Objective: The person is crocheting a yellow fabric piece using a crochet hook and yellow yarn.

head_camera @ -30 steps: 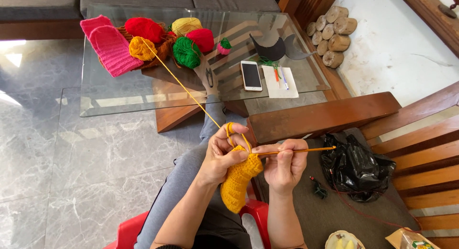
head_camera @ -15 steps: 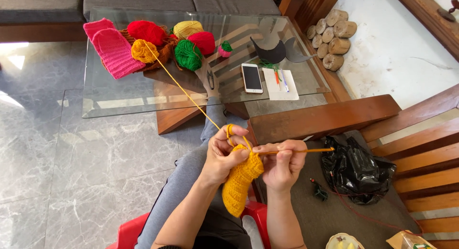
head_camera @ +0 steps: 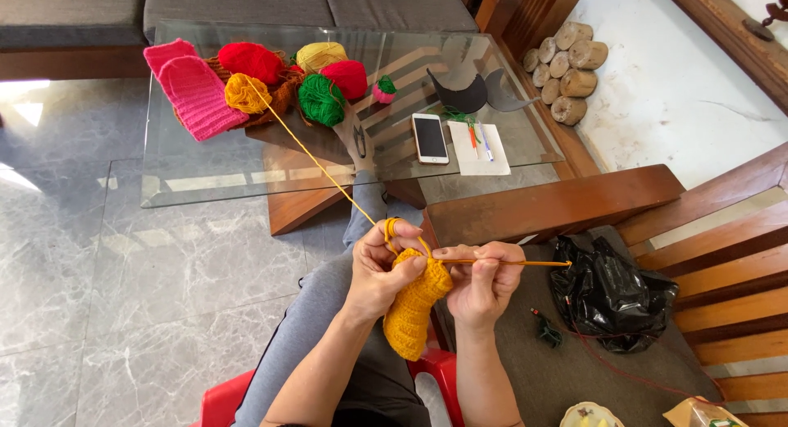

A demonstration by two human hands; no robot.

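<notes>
My left hand (head_camera: 379,267) pinches the top of a yellow crocheted piece (head_camera: 413,308) that hangs down between both hands. The yarn strand (head_camera: 316,158) loops over its index finger and runs up to an orange-yellow yarn ball (head_camera: 242,92) on the glass table (head_camera: 205,177). My right hand (head_camera: 484,283) grips an orange crochet hook (head_camera: 513,263), held level, with its tip in the piece's upper edge and its tail pointing right.
Red, yellow and green yarn balls (head_camera: 320,100), a pink knitted piece (head_camera: 193,91), small scissors (head_camera: 359,136), a phone (head_camera: 429,137) and a notepad with pens (head_camera: 478,140) lie on the table. A black plastic bag (head_camera: 611,292) sits on the wooden bench to my right.
The hands stay in nearly the same place; the fingers shift slightly around the hook and the yellow piece. The view has tilted a little.
</notes>
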